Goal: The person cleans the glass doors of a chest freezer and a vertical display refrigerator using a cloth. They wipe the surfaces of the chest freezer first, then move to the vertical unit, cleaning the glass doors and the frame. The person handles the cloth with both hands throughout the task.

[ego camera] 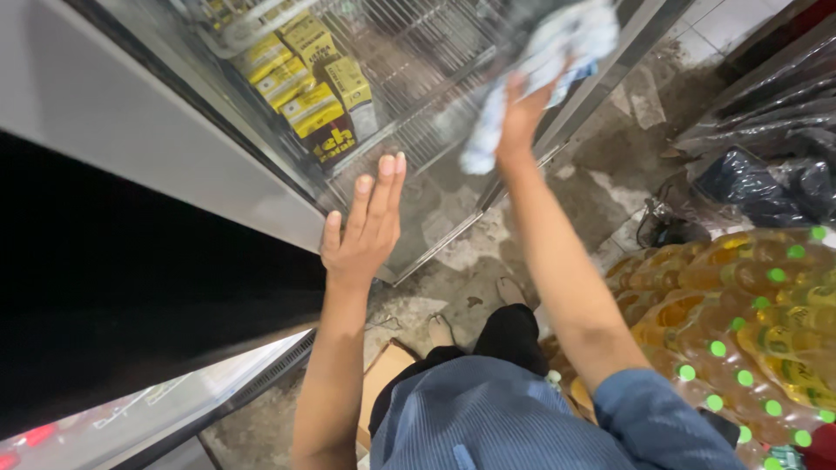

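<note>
I look down at a glass door (435, 174) of a display fridge. My left hand (364, 228) lies flat against the glass near its lower edge, fingers together and straight. My right hand (521, 113) is raised higher on the door and grips a crumpled white and blue cloth (544, 65), pressing it on the glass. Behind the glass, yellow and brown cartons (306, 87) stand in a row on a wire shelf (418, 52).
Packs of yellow oil bottles with green caps (740, 322) are stacked at my right. Dark plastic bags (766, 130) lie at the far right. The floor (610, 165) is stained and patchy. A piece of cardboard (383, 374) lies by my feet.
</note>
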